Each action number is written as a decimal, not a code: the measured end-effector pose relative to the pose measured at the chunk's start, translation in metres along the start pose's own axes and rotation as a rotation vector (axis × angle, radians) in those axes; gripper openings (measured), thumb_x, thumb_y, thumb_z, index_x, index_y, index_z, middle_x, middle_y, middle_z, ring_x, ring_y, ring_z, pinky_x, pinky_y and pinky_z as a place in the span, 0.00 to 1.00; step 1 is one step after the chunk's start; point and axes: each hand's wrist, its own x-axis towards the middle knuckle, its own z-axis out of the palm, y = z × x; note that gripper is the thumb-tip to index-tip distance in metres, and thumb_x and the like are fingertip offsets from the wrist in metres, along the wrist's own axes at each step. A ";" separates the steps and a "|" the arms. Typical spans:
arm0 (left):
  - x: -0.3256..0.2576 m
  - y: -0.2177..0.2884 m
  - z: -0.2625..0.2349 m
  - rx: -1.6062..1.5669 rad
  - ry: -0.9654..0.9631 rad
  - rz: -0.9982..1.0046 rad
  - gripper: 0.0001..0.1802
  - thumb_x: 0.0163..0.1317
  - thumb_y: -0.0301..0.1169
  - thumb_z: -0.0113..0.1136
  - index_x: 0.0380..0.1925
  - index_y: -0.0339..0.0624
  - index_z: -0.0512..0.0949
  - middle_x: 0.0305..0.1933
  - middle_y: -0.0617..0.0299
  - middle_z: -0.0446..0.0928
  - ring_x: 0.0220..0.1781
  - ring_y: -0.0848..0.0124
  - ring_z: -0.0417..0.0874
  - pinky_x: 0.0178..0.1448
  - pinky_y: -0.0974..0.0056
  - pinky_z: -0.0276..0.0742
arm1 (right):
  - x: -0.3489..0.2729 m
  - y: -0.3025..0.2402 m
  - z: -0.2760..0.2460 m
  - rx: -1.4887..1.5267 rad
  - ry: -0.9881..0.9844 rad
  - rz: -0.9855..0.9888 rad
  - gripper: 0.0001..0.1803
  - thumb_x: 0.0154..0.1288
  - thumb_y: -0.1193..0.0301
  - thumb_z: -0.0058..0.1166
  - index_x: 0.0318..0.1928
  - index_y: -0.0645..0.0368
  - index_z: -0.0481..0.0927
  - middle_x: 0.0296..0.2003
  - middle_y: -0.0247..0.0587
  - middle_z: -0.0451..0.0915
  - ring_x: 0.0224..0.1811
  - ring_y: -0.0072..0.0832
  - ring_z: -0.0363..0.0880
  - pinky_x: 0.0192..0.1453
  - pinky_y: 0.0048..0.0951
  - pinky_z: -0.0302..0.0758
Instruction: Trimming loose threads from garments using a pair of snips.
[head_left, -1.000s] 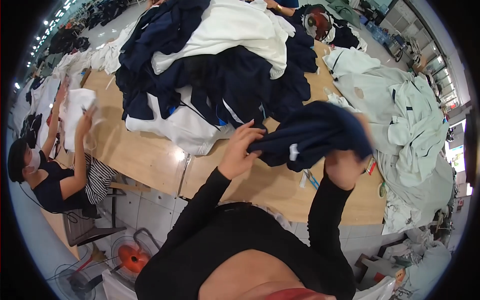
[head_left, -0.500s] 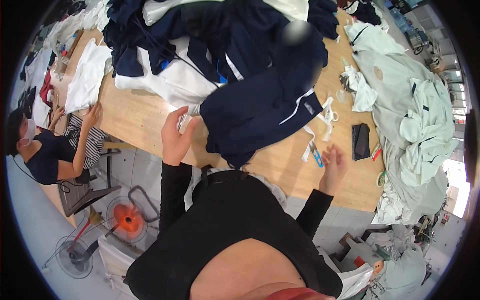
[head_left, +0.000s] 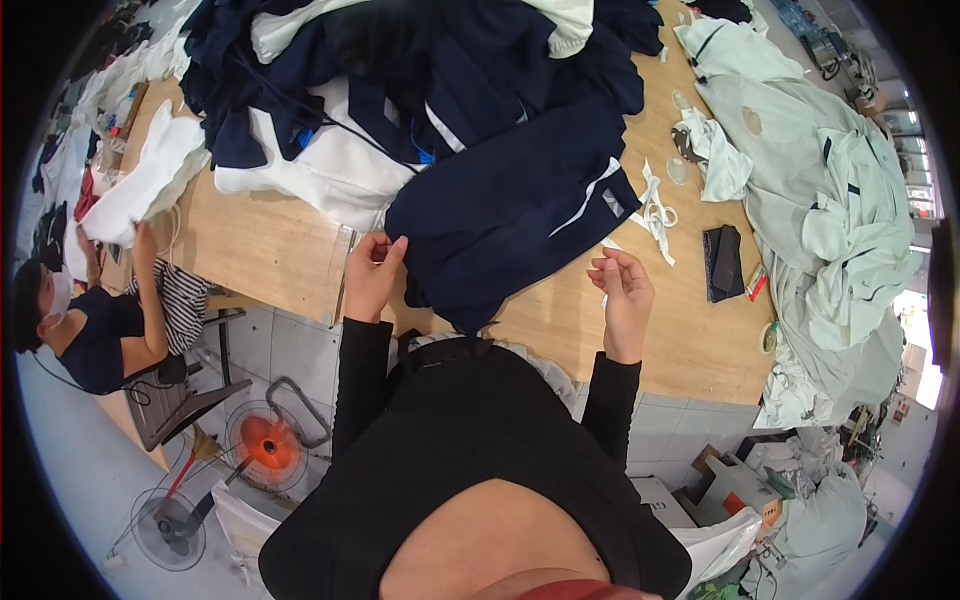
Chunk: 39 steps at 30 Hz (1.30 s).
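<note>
A folded navy garment [head_left: 490, 215] with white piping lies in front of me, its near end hanging over the table edge. At its left edge my left hand [head_left: 372, 278] closes thumb and fingertips on the cloth. To the right of the garment, my right hand [head_left: 627, 305] hovers over the table with fingers curled in toward the thumb. Whatever those fingers may hold is hidden, and no blue thread snips show around them. A bit of white strip peeks out by the fingertips. Beyond that hand lie white tape strips and white-handled scissors [head_left: 660, 215].
Navy and white garments [head_left: 420, 80] are heaped at the back. Pale green cloth [head_left: 800, 190] covers the right side, near a black pouch [head_left: 722, 262] and a red-labelled item [head_left: 756, 282]. At left, a masked person [head_left: 110, 320] handles white cloth; an orange fan [head_left: 267, 447] stands below.
My left hand has moved in to the garment's left edge and closed. My right hand has moved left and forward over where the blue snips lay; they are now hidden. The co-worker's white cloth has shifted.
</note>
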 end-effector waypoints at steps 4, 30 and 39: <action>-0.010 0.011 -0.004 -0.012 -0.078 -0.094 0.14 0.72 0.35 0.77 0.43 0.36 0.84 0.35 0.69 0.84 0.37 0.82 0.79 0.44 0.73 0.74 | -0.010 0.006 -0.012 -0.048 0.041 0.072 0.12 0.85 0.72 0.56 0.59 0.67 0.84 0.46 0.41 0.89 0.45 0.25 0.87 0.55 0.28 0.84; -0.032 0.024 -0.016 -0.438 -0.014 0.013 0.26 0.78 0.18 0.60 0.74 0.41 0.75 0.71 0.53 0.80 0.67 0.68 0.84 0.66 0.65 0.84 | 0.142 0.036 0.023 -0.556 0.243 -0.413 0.11 0.76 0.68 0.67 0.44 0.66 0.89 0.36 0.49 0.91 0.39 0.37 0.91 0.46 0.37 0.84; -0.029 0.043 -0.023 -0.665 0.016 0.095 0.34 0.65 0.11 0.64 0.73 0.31 0.78 0.76 0.50 0.77 0.77 0.63 0.76 0.83 0.61 0.67 | 0.157 0.058 0.054 -0.881 0.006 -0.349 0.13 0.70 0.65 0.74 0.44 0.63 0.89 0.32 0.45 0.89 0.36 0.38 0.88 0.46 0.41 0.84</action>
